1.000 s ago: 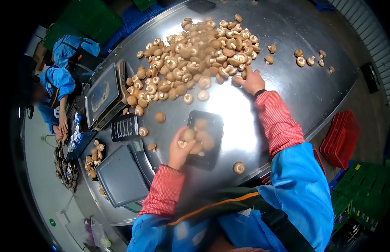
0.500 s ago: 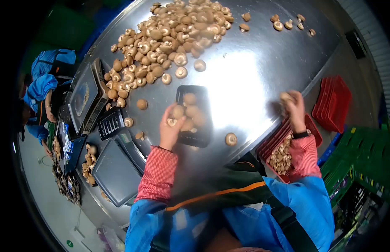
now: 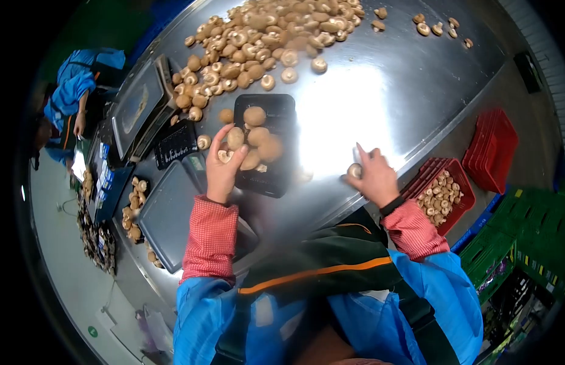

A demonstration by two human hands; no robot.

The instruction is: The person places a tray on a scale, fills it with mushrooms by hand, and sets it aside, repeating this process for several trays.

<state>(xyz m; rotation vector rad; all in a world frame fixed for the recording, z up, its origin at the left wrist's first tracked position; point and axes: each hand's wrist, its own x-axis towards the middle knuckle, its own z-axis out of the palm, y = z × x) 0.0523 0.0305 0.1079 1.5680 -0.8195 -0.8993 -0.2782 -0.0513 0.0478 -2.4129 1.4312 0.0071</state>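
Note:
My left hand [image 3: 224, 167] is closed on a mushroom [image 3: 235, 139] at the left side of a black tray [image 3: 276, 185]; a second mushroom shows between its fingers. Several brown mushrooms [image 3: 255, 116] lie in the tray. To the right, over the metal table [image 3: 331, 222] near its front edge, my right hand [image 3: 376, 177] has its thumb and fingers around a mushroom [image 3: 354, 171].
A large mushroom heap [image 3: 264, 36] covers the far side. Scales [image 3: 138, 112], a small black tray [image 3: 176, 145] and stacked trays [image 3: 173, 234] stand left. Red crates [image 3: 466, 193] are at the right; a co-worker [image 3: 75, 91] is far left.
The view has shifted. My right hand has come left from beside the red crates to the table's front edge. My left hand stays at the black tray, holding mushrooms.

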